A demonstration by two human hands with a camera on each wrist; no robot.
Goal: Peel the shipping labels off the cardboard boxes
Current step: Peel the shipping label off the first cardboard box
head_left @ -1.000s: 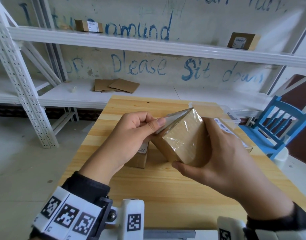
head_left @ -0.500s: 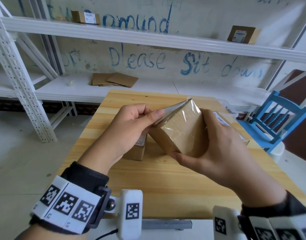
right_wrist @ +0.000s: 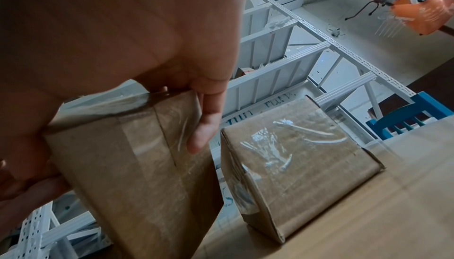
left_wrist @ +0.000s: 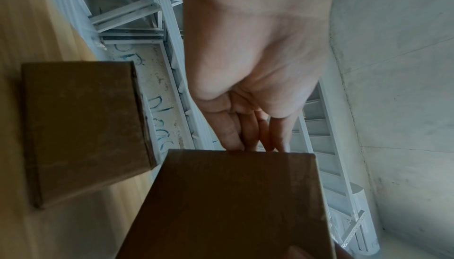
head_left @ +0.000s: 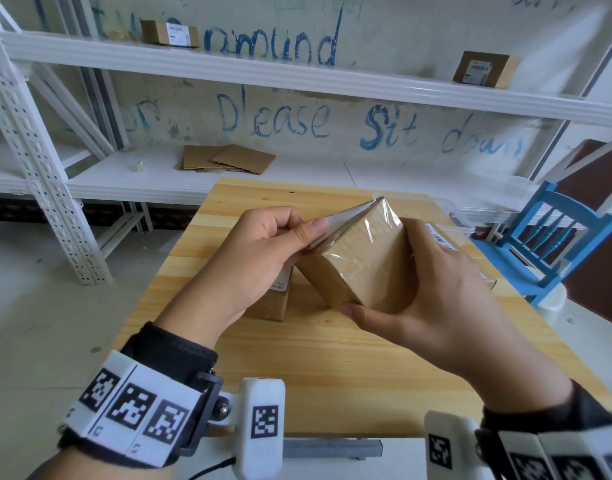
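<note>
Tilting above the wooden table [head_left: 332,368], a taped cardboard box [head_left: 363,268] is gripped by the right hand [head_left: 446,296]. Its shipping label [head_left: 339,220] is pinched at the edge by the left hand [head_left: 259,261]. Two more boxes, one under the left hand [head_left: 270,303] and one behind the right hand [head_left: 446,240], are seen on the table.

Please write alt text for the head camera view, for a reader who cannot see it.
Over a light wooden table, the right hand grips a tilted, tape-wrapped brown cardboard box while the left hand pinches a pale sheet at its upper left edge. A second brown cardboard box stands on the table behind the left hand, before white metal shelving.
</note>
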